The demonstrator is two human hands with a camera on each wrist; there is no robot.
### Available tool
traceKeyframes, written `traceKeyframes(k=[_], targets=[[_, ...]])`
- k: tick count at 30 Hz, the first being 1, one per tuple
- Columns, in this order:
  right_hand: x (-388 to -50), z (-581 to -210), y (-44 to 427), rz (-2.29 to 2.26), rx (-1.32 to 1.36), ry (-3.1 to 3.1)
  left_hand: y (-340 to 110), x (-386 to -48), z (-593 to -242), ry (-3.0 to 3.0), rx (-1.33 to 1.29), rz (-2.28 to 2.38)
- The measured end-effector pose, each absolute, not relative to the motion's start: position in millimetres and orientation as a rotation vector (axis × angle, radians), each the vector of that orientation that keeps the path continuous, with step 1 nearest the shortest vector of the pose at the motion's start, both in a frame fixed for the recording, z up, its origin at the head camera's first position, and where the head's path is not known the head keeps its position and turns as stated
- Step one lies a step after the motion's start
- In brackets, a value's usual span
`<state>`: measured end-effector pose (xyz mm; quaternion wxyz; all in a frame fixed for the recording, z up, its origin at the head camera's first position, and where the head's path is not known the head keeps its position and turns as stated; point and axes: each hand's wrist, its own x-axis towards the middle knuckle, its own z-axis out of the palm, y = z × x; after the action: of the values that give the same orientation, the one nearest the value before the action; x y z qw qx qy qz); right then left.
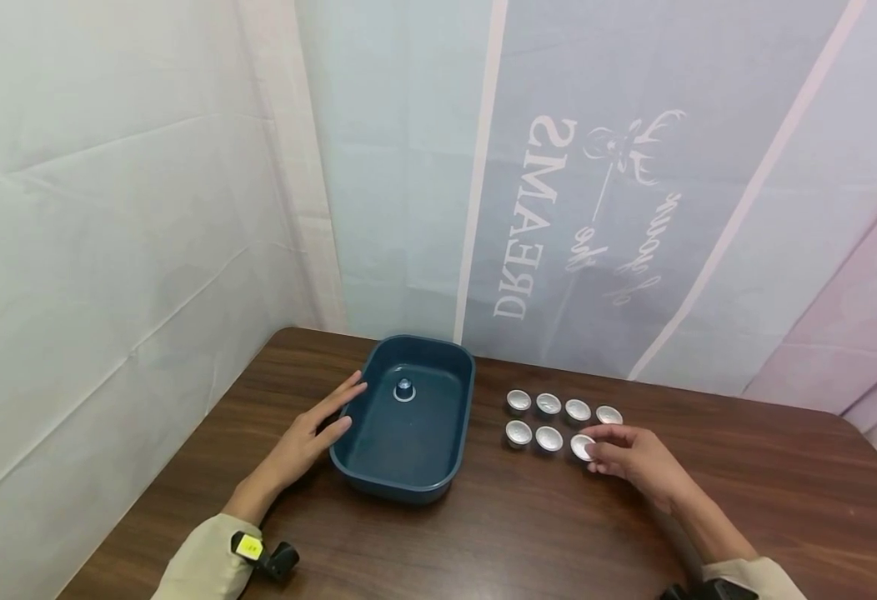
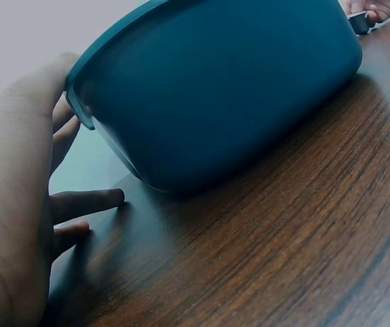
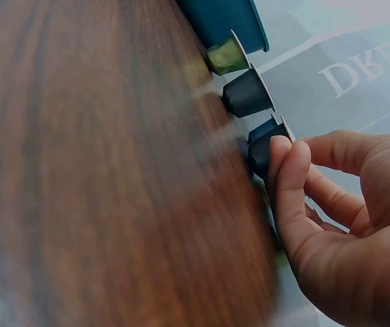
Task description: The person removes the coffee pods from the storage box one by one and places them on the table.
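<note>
My left hand (image 1: 299,446) rests against the left rim of a dark teal tub (image 1: 401,493), its fingers fairly straight. Inside the tub, a blue coffee capsule (image 1: 404,387) stands on its silver lid. Right of the tub, two rows of coffee capsules stand with silver lids up. My right hand (image 1: 644,467) pinches the coffee capsule (image 1: 579,447) at the right end of the near row between thumb and fingers. Its dark body (image 3: 258,155) shows in the right wrist view, beside a black capsule (image 3: 245,94) and a green one (image 3: 227,57).
The brown wooden table (image 1: 506,542) carries the tub and capsules. A far-row capsule (image 1: 608,415) stands just behind my right fingers. A printed cloth (image 1: 596,208) hangs along the back edge, and a pale cloth (image 1: 108,250) along the left.
</note>
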<state>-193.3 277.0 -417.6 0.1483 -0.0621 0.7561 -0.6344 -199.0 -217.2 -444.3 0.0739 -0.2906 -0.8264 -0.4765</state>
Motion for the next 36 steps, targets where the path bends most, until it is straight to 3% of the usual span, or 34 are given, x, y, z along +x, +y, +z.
traceKeyframes(k=[36], targets=[[-191.3,-407.8,280.5,-1.769,-0.188,2.233,-216.4,-197.3,-443.1,-2.485,-0.865,-1.433]])
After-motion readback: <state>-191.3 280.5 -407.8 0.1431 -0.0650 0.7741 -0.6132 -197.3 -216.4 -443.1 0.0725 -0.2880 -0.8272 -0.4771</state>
